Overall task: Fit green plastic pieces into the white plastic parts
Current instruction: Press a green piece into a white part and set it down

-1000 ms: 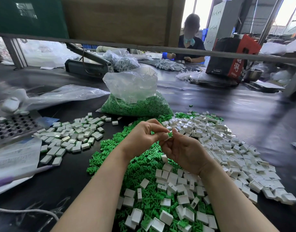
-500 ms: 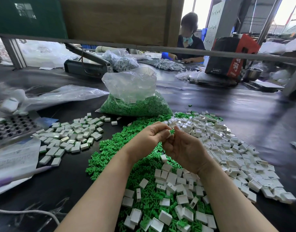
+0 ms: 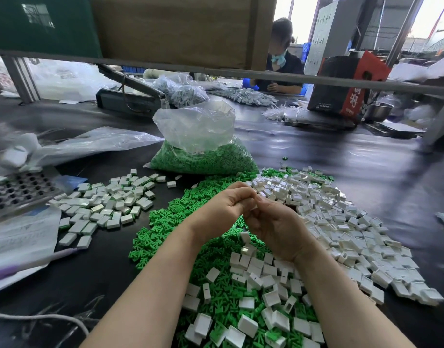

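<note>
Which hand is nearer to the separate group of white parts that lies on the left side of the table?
The left hand. The group of white parts lies to its left, across a strip of bare table. The right hand is on the far side of the left hand, so farther away.

Part piles (image 3: 341, 222) crowding both hands

Both hands meet above the dark bench (image 3: 341, 156), the left hand (image 3: 223, 209) and right hand (image 3: 276, 227) with fingers curled together around a small white part (image 3: 253, 207). Under them spreads a heap of green pieces (image 3: 170, 222), white parts (image 3: 341, 217) piled toward the right edge, and a bag of green pieces (image 3: 203, 151) beyond.
</note>
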The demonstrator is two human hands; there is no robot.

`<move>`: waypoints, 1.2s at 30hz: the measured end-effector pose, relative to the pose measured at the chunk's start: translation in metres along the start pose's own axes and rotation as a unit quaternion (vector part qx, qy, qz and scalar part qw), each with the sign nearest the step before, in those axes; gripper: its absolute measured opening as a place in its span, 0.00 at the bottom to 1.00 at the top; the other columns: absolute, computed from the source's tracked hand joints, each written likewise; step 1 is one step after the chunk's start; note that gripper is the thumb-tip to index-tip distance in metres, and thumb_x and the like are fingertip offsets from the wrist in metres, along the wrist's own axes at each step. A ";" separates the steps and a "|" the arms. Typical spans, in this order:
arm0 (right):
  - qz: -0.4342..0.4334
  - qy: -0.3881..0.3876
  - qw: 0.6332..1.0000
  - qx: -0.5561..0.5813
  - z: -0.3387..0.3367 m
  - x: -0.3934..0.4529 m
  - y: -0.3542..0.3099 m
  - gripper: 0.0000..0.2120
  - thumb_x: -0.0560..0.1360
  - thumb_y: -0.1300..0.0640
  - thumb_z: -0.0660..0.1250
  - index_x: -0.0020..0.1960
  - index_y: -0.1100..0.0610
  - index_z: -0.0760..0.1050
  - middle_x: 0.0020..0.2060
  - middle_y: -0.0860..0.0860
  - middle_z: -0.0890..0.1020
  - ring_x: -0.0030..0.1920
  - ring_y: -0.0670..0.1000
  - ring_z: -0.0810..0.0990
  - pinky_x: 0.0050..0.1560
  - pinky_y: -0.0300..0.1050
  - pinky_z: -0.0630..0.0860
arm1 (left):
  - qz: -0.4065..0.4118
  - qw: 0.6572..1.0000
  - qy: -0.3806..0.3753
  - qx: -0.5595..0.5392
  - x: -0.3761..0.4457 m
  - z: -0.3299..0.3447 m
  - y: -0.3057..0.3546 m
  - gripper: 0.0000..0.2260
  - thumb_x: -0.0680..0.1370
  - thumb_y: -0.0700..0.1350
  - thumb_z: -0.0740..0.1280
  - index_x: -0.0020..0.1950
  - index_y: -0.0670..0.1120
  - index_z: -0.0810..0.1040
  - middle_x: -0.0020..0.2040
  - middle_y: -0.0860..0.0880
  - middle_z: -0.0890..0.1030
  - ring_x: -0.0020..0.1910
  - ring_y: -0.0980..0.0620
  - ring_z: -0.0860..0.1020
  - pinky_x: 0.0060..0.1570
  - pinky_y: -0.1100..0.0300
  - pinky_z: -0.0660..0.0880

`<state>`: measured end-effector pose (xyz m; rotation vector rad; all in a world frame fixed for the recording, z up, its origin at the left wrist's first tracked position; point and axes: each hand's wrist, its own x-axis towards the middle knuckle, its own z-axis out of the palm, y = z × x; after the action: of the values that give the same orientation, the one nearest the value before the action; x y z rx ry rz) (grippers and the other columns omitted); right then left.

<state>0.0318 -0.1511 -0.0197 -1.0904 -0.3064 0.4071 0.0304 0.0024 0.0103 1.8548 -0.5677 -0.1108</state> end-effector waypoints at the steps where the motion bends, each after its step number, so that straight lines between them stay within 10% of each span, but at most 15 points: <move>1: -0.004 0.012 1.000 -0.012 0.000 0.000 0.001 0.13 0.73 0.50 0.63 0.52 0.58 0.73 0.34 0.50 0.71 0.32 0.45 0.67 0.32 0.35 0.66 | 0.003 1.000 -0.001 0.005 0.000 0.000 -0.001 0.07 0.82 0.35 0.60 0.52 0.41 0.78 0.54 0.45 0.73 0.53 0.55 0.74 0.63 0.60 0.70; 16: -0.019 -0.007 1.000 -0.016 0.007 0.001 0.000 0.14 0.77 0.49 0.54 0.45 0.57 0.73 0.33 0.50 0.74 0.33 0.48 0.66 0.36 0.45 0.57 | -0.008 0.999 0.024 -0.044 0.001 -0.003 -0.003 0.09 0.82 0.37 0.61 0.55 0.36 0.79 0.57 0.38 0.76 0.51 0.54 0.77 0.57 0.66 0.74; 27: -0.007 -0.016 0.999 -0.033 0.004 0.002 -0.004 0.16 0.77 0.46 0.58 0.43 0.52 0.81 0.34 0.49 0.78 0.34 0.46 0.71 0.36 0.40 0.65 | -0.010 0.997 0.025 -0.076 0.001 -0.008 -0.009 0.08 0.81 0.39 0.64 0.53 0.45 0.82 0.47 0.51 0.84 0.49 0.59 0.81 0.52 0.67 0.75; 36: -0.050 0.206 0.885 -0.414 -0.007 0.006 -0.012 0.08 0.81 0.60 0.62 0.45 0.58 0.78 0.31 0.49 0.79 0.28 0.44 0.74 0.28 0.33 0.68 | -0.071 0.963 0.243 0.094 -0.004 -0.048 -0.025 0.03 0.77 0.45 0.71 0.49 0.48 0.83 0.43 0.52 0.84 0.43 0.56 0.81 0.49 0.60 0.77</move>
<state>0.0421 -0.1591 -0.0118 -1.9522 -0.1479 -0.0881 0.0519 0.0524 0.0038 2.0112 -0.1049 0.3076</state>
